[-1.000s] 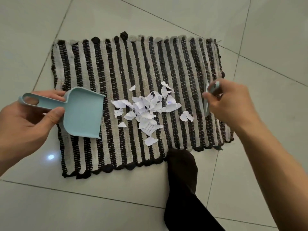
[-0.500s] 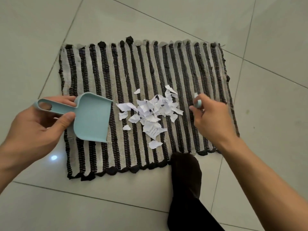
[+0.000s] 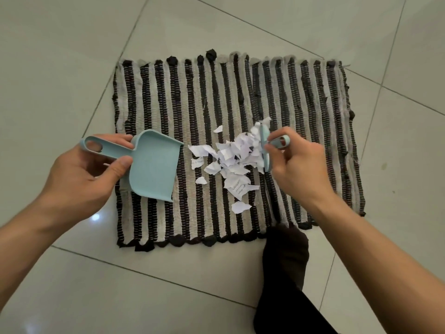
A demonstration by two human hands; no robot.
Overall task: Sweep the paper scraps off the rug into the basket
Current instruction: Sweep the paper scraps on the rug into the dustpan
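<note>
Pale glossy floor tiles [image 3: 72, 56] with thin grout lines fill the head view, and a striped black-and-beige woven rug [image 3: 313, 104] lies flat on them, its stripes running away from the person. A dark-socked foot [image 3: 285, 251] touches the rug's near edge.

No basket shows anywhere in this view, so where the scraps must finally go cannot be told.

On the left, the left hand [image 3: 79, 179] holds a light-blue dustpan [image 3: 154, 165] by its looped handle, fingers wrapped over the top and thumb [image 3: 120, 165] pressed along the near side. The pan's open lip lies on the rug and faces right, toward the pile.

The paper scraps [image 3: 236, 162] lie heaped just right of that lip, with a small gap of bare rug between. A few strays sit apart: one beyond the heap, two nearer the person.

The right hand [image 3: 301, 167] pinches the handle of a small light-blue brush [image 3: 264, 148], fingers curled around it. The brush head stands edge-on, its long axis running near to far, parallel to the pan's lip, and it touches the right side of the heap.

So the scraps lie to the left of the right fingers and to the right of the left fingers, caught between brush and pan. The coming move looks like a leftward stroke; the brush is the nearer tool, already against the paper, while the near strays sit outside its line and may be missed.
</note>
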